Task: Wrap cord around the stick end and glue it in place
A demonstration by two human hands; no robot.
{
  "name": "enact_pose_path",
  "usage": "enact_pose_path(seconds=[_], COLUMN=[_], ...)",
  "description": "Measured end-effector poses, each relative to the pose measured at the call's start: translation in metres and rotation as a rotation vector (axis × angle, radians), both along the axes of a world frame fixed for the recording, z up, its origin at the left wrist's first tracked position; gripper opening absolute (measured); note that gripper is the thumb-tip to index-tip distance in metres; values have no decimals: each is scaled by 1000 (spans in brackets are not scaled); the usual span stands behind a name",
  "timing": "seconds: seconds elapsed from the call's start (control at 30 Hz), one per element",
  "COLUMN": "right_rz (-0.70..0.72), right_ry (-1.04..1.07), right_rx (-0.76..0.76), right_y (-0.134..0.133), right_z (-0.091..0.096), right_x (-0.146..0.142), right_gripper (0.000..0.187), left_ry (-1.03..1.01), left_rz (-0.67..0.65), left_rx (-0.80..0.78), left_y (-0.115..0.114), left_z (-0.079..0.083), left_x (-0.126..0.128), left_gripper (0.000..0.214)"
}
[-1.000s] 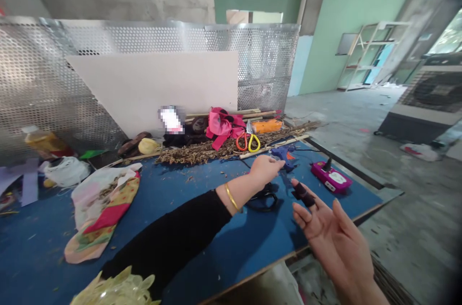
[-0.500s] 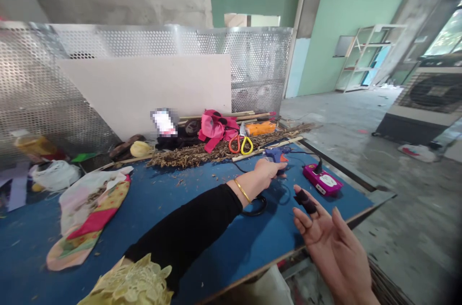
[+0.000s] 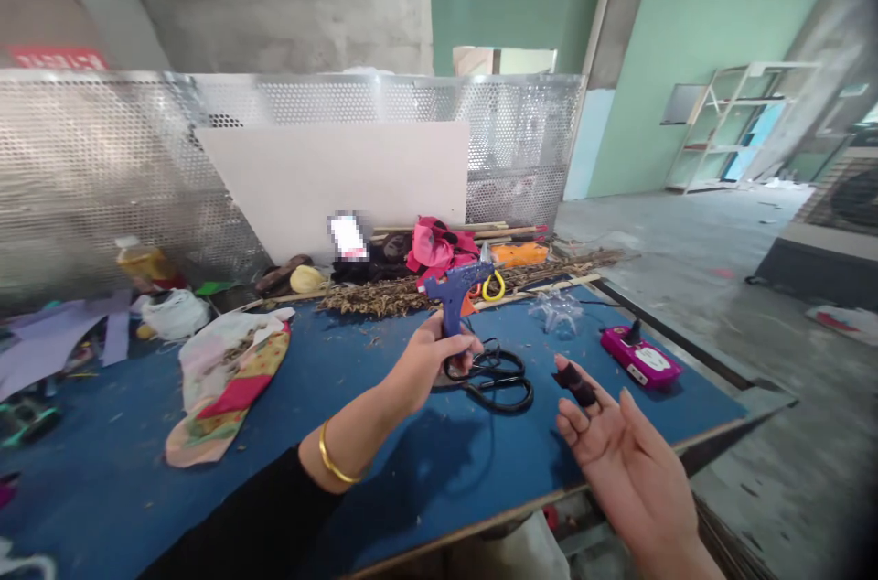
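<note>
My left hand is closed round the grip of a blue hot glue gun, raised over the blue table with its nozzle pointing to the right. An orange trigger shows at its front. Just right of that hand lie the black handle loops of large scissors; their blades are hidden. Palm up over the table's near right edge, my right hand has loosely bent, spread fingers. A dark band sits round one of its fingers; whether it is tape or cloth I cannot tell.
A magenta power strip with a black plug stands at the right. Behind are a clear plastic piece, yellow-handled scissors, dried stalks and pink cloth. A patterned cloth piece lies left.
The left hand has drawn the glue gun back from the far right, leftward and upright. This uncovers the clear plastic piece and black scissor handles. The right hand stays open, and the view has shifted left.
</note>
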State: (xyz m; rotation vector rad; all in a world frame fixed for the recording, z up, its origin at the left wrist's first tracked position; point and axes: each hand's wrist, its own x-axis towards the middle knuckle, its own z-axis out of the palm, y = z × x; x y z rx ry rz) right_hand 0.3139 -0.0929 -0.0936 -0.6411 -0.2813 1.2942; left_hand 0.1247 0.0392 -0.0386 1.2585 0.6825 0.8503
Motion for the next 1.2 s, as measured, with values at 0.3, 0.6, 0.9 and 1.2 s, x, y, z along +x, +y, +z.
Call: enact_pose_path(seconds=[0.3, 0.6, 0.9, 1.2], right_rz=[75, 236, 354, 441], right_ry=[204, 460, 671, 795], right_rx=[134, 421, 551, 550], right_y=[22, 33, 43, 51], right_z=[31, 21, 25, 13], right_x=[-28, -38, -43, -42], right_gripper=[30, 29, 39, 40], left_ry=[-84, -222, -222, -67], left_rz=[24, 26, -26, -58], left_rx=[-67, -222, -157, -37], left_y=[-17, -21, -31, -36], left_z=[-9, -15, -20, -27], left_x=[-50, -55, -52, -44], left_gripper=[21, 36, 34, 39])
